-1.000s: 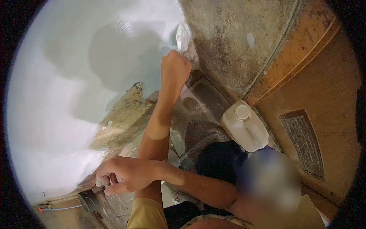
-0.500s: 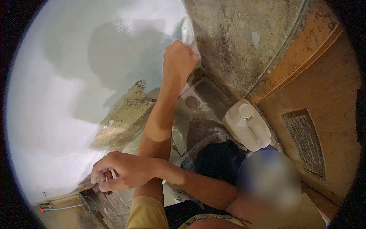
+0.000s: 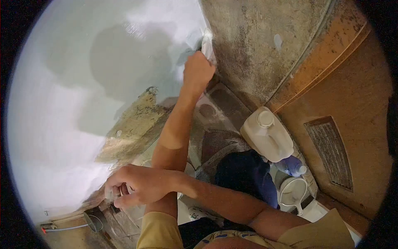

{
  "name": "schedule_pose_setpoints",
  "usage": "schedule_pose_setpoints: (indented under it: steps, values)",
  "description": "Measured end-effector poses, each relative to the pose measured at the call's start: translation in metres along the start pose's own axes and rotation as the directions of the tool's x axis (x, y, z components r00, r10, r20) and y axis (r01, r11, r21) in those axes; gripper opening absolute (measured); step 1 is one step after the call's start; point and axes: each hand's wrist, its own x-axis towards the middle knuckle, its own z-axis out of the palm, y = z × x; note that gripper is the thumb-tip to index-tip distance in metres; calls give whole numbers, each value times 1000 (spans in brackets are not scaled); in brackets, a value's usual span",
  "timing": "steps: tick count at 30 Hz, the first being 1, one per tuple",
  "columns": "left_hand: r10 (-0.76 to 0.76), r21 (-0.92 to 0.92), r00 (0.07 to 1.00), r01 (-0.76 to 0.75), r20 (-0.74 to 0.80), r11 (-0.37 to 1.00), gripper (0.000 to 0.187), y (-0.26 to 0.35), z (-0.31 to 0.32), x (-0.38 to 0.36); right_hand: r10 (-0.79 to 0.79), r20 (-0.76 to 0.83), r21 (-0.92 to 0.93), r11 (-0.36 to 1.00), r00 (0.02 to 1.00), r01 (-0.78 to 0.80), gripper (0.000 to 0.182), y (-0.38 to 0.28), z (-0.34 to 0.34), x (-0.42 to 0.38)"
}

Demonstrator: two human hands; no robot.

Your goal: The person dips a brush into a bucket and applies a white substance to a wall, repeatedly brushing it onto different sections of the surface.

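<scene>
My left hand is closed and pressed up against the corner where the whitened wall meets a bare, stained wall. Just beyond its knuckles a white strip runs along that corner. What the left fingers grip is hidden behind the hand. Crossing over my left forearm, my right arm reaches toward the left side of the view. My right hand hovers in front of the lower wall, its fingers loosely curled and apart, with pale residue on the fingertips and nothing visible between them.
A beige plastic jug stands by the brown door. Below it are a bottle with a purple-blue body and a white dipper. A dark bucket stands at lower left. A patch of unpainted wall shows yellowish.
My left hand has shifted slightly down and right along the corner; my right hand has moved a little rightward. A blurred shape at lower right is gone, revealing the bottle and dipper.
</scene>
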Motion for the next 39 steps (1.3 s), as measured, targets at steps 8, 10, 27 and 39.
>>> schedule_pose_setpoints:
  steps: [8,10,27,39]
  values:
    - [96,7,995,-96,4,995,23,-32,54,-10,-34,-88,-55,998,996,29,24,-2,-7,-1]
    - [4,-69,1000,-3,11,998,23,-14,38,-20,-33,-98,-74,997,995,26,23,1,-2,-3]
    - [-3,46,1000,2,16,999,21,1,5,-3,1,-33,-130,991,999,-5,24,-13,3,-9]
    - [190,223,979,-168,-77,960,37,52,-132,65,-195,411,207,971,890,117,33,-68,-6,-24]
